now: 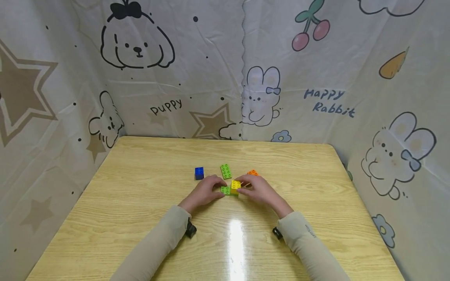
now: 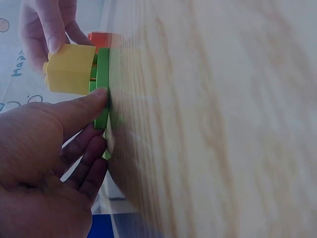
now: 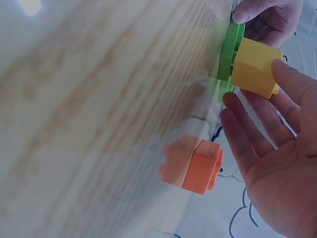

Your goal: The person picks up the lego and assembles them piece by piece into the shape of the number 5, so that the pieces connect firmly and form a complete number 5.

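Fingers [image 3: 293,82] pinching yellow block [image 1: 235,187], green plate [image 1: 225,191] beneath, table edges [image 1: 175,139] well away

Two flat bricks [image 1: 226,171] [image 1: 225,190], three taller bricks [image 1: 199,173] [image 1: 236,187] [image 1: 252,172] (five altogether).

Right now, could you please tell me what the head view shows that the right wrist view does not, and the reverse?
Only the head view shows the blue brick, the sleeves and the "Happy Rabbit" lettering. Only the right wrist view shows the palm of the right hand and the orange brick mirrored in the tabletop. Both show the orange brick itself, the two green bricks, the yellow brick the right hand pinches, and the left hand.
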`<move>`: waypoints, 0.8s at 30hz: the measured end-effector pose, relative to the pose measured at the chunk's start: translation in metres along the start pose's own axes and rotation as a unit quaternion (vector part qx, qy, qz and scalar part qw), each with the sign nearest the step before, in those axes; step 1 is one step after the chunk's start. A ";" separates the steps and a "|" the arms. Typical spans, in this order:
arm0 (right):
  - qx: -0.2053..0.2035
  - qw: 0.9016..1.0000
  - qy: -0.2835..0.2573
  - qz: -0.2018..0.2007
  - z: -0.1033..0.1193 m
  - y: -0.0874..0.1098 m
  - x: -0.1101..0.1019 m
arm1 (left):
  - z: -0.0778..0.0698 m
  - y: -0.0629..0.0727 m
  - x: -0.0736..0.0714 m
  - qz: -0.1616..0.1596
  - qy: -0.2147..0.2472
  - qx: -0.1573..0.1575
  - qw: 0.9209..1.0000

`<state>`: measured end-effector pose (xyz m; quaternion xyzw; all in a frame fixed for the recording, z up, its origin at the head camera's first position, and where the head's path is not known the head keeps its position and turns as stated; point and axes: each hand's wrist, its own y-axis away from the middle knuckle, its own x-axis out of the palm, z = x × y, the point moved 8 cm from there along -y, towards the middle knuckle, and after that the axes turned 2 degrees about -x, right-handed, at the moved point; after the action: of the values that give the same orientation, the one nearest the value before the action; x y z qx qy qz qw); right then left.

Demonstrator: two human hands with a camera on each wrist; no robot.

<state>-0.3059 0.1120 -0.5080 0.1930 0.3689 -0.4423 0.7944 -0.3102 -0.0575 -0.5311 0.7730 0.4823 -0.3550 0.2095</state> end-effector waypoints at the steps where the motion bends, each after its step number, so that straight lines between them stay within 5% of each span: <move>1: 0.000 1.000 -0.001 0.001 0.000 0.000 0.000 | 0.000 0.000 0.000 0.000 0.000 -0.001 1.000; 24: 0.017 1.000 -0.024 0.006 -0.006 -0.001 0.003 | 0.004 -0.001 0.001 0.002 0.015 -0.006 1.000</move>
<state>-0.3084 0.1134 -0.5136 0.1981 0.3408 -0.4478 0.8025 -0.3122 -0.0592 -0.5348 0.7780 0.4857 -0.3398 0.2081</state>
